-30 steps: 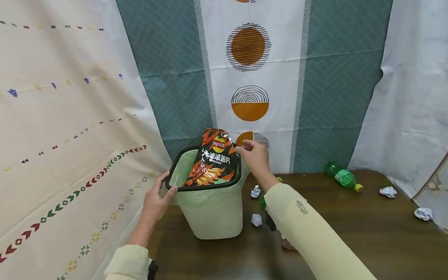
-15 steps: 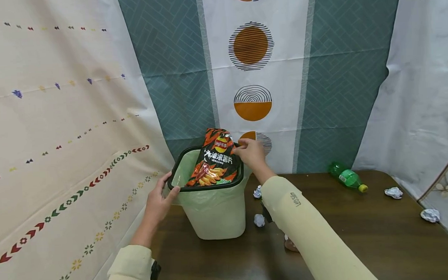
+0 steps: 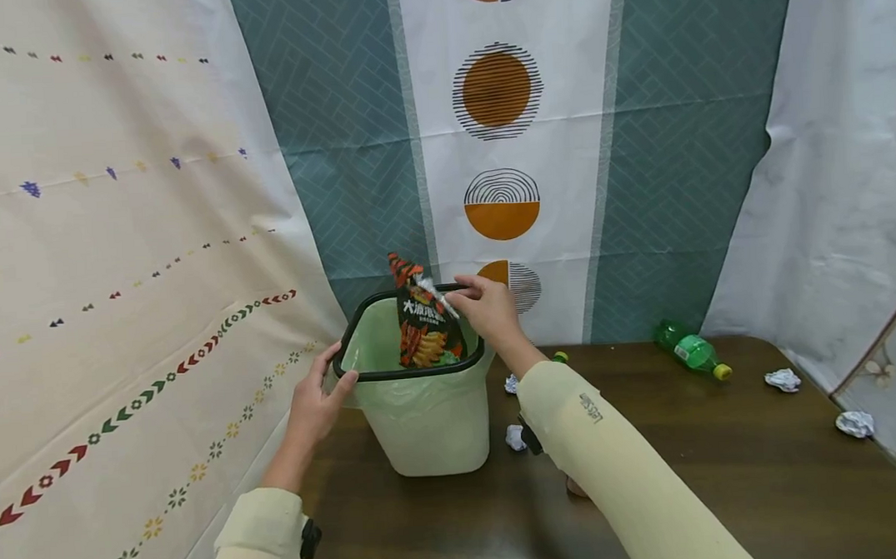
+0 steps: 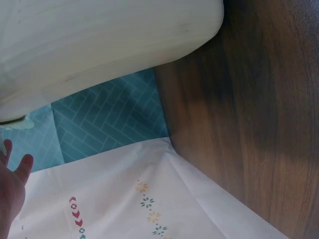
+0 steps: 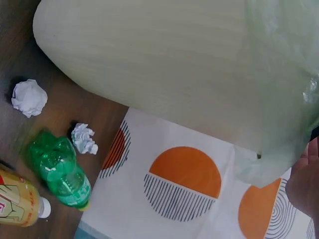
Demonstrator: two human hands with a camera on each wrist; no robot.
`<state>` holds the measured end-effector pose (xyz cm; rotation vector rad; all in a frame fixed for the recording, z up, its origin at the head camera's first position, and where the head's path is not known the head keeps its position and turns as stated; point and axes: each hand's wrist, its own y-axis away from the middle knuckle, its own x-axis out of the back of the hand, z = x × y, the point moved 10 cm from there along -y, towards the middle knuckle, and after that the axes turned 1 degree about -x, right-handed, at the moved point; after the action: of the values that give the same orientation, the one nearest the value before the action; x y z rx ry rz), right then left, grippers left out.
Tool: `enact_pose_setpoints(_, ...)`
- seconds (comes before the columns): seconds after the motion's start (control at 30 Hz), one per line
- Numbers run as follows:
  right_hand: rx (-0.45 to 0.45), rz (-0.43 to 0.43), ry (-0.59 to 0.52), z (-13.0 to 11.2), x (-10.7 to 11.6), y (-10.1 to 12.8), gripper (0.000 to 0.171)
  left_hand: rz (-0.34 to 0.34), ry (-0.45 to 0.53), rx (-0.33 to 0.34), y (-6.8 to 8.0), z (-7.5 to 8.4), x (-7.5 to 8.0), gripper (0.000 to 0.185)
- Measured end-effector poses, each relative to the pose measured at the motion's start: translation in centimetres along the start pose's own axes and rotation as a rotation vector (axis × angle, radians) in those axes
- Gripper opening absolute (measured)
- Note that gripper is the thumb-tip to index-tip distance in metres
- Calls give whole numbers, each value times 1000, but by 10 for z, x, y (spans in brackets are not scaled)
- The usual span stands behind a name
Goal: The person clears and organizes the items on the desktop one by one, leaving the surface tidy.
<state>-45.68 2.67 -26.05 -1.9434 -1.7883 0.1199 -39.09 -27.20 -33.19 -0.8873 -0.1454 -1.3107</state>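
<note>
While the left hand point(image 3: 316, 408) is clamped on the bin point(image 3: 438, 434), thumb over the front rim and fingers along its left side, the right hand point(image 3: 494, 312) pinches the silvery edge of a chip bag point(image 3: 423, 339) over the bin's right half. The bag stands tilted, its lower part inside the bin and its top corner above the rim. Right of the bin, on the table point(image 3: 674, 478), are crumpled paper balls point(image 5: 30, 98) and a green bottle point(image 5: 59, 170); a second green bottle point(image 3: 693, 351) lies well apart from it.
</note>
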Motion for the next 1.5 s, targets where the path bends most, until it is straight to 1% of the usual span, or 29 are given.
enact_pose_setpoints(0.07,-22,-13,-45,5,2,3,39,-1,-2,4,0,0,-2,62)
enact_pose_setpoints(0.2,-43,34,-97,13,15,6,37,5,-7,0,0,1,-4,62)
enact_pose_setpoints(0.4,-57,109,-107,20,42,9,35,14,0,-12,-2,0,-1,61)
enact_pose_setpoints(0.63,-126,163,-92,45,77,22,39,3,-15,-8,-3,-1,2,63)
enact_pose_setpoints(0.83,-157,230,-34,66,111,36,38,-1,-25,-13,-3,-1,1,63)
enact_pose_setpoints(1.0,-199,272,6,84,134,50,39,0,-29,-24,-2,1,0,62)
enact_pose_setpoints(1.13,-239,293,25,101,145,62,42,-14,-27,-11,-3,0,0,65)
enact_pose_setpoints(1.27,-283,302,73,119,155,76,44,-24,-33,0,-4,-1,-1,64)
enact_pose_setpoints(1.37,-321,306,114,134,161,88,45,-21,-45,1,-4,-2,-1,63)
enact_pose_setpoints(1.5,-366,321,138,154,168,104,47,-9,-50,-9,-4,-2,-1,62)
